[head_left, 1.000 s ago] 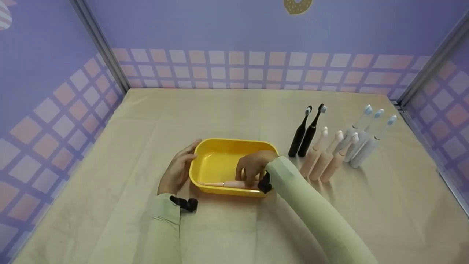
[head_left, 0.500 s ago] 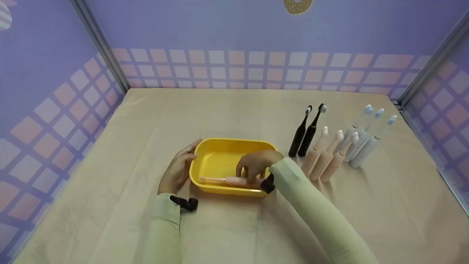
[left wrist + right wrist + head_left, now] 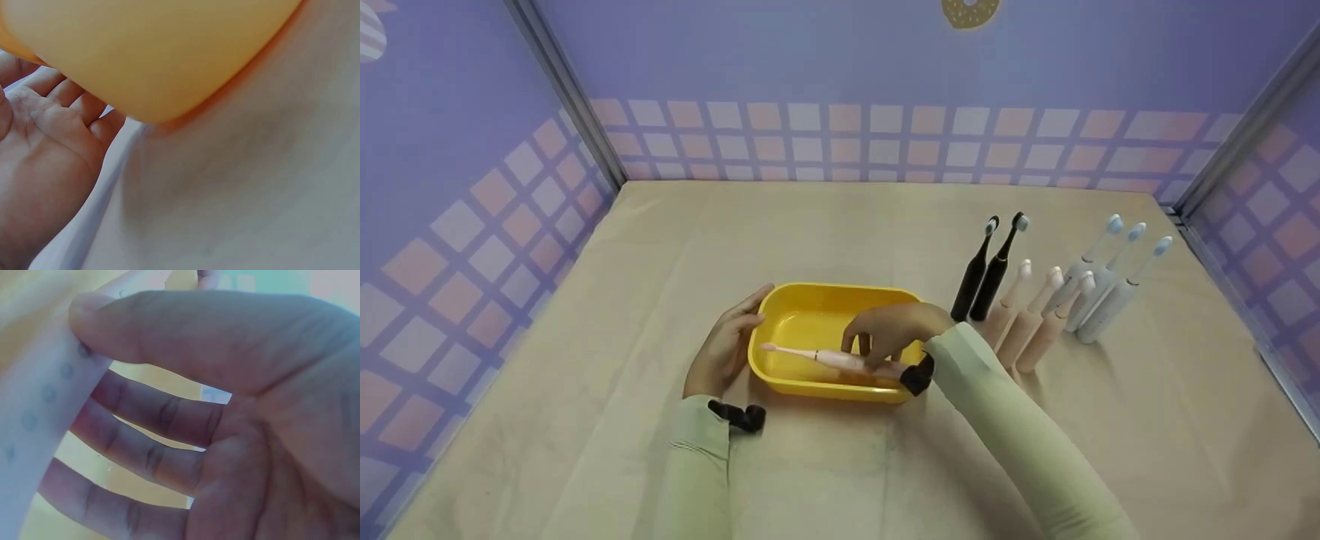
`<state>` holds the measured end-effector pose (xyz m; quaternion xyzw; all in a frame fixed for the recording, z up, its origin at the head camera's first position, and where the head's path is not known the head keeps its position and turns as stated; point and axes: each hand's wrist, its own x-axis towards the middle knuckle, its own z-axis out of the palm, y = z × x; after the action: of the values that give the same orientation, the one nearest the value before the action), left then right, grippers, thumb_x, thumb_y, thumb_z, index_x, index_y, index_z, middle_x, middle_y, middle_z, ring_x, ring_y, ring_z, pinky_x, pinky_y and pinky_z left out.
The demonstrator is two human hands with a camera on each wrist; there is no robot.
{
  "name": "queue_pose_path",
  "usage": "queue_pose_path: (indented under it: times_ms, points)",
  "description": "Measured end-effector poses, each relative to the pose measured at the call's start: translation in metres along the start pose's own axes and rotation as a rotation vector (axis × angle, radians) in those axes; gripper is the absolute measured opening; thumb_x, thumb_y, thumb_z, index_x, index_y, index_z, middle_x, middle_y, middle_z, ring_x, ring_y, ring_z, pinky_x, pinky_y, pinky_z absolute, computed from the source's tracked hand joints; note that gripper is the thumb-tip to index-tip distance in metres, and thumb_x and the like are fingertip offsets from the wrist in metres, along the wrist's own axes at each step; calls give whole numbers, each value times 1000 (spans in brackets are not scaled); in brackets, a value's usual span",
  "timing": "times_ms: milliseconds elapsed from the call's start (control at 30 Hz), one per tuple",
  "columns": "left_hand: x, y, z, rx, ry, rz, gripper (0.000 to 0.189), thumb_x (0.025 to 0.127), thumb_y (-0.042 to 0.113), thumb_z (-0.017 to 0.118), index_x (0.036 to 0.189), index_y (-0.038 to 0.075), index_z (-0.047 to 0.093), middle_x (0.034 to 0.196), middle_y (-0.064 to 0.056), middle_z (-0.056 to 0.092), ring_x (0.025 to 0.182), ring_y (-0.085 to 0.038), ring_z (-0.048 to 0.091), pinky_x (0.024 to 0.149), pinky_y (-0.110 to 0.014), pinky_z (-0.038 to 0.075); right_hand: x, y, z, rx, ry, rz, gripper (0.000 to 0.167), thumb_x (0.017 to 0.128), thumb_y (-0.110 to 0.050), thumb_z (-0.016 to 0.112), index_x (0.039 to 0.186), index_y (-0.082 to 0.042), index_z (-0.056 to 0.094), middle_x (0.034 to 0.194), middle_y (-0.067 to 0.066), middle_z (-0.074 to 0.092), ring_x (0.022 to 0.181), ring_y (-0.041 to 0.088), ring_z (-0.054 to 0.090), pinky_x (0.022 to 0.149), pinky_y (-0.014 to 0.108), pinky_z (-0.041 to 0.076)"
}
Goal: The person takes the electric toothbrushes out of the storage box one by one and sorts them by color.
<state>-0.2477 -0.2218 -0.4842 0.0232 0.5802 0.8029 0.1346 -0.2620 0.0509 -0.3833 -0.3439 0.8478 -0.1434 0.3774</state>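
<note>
My left hand (image 3: 718, 351) holds the left end of a yellow plastic tray (image 3: 840, 287), its thumb at the rim and its fingers along the outer wall. In the left wrist view the palm faces the tray's outer side, and the fingertips are hidden behind it. Inside the tray, my right hand (image 3: 894, 332) pinches a pale pink electric toothbrush (image 3: 840, 360) by the handle between thumb and fingers. The brush head points left and lies a little higher than the handle's end, which the wrist camera partly hides. Up close, the right wrist view shows the handle's row of button marks (image 3: 49, 394).
To the right of the tray stand two black electric toothbrushes (image 3: 988, 281), several pink ones (image 3: 1024, 330) and several white ones (image 3: 1099, 296), all upright. Patterned purple walls (image 3: 840, 52) enclose the back and sides of the cloth-covered table (image 3: 795, 480).
The pink toothbrush has risen off the tray's near side, its brush head swinging up and away from me. My right hand has shifted slightly right; the left hand and tray stay put.
</note>
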Motion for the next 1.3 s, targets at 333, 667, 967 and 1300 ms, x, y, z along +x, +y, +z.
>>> queue_pose_path:
  times_ms: [333,667,967,1300]
  points:
    - [-2,0,0,-23,3,2,56,98,5,41,152,12,29,161,1,20,148,-11,17,118,-30,26,-13,-1,-1,-34,74,-44,37,86,-13,68,123,-16,64,110,4,65,85,14,62,77,30,56]
    - [-1,0,0,-35,-4,-1,56,98,5,41,153,13,29,161,1,21,147,-13,21,116,-31,30,-28,-1,-3,4,131,-95,35,87,-14,67,121,-17,63,104,1,66,90,14,62,81,31,55]
    - [-1,0,0,-31,-5,-7,60,96,5,45,153,15,29,161,3,21,144,-15,29,108,-26,40,-43,4,-3,-9,201,-235,36,89,-10,64,125,-11,61,104,3,67,95,15,63,87,33,53]
    - [-1,-1,-2,-31,-14,4,58,98,8,45,153,15,30,160,2,22,146,-15,26,107,-25,41,-55,14,4,5,312,-339,35,89,-7,63,123,-9,61,102,3,68,93,13,62,85,33,54]
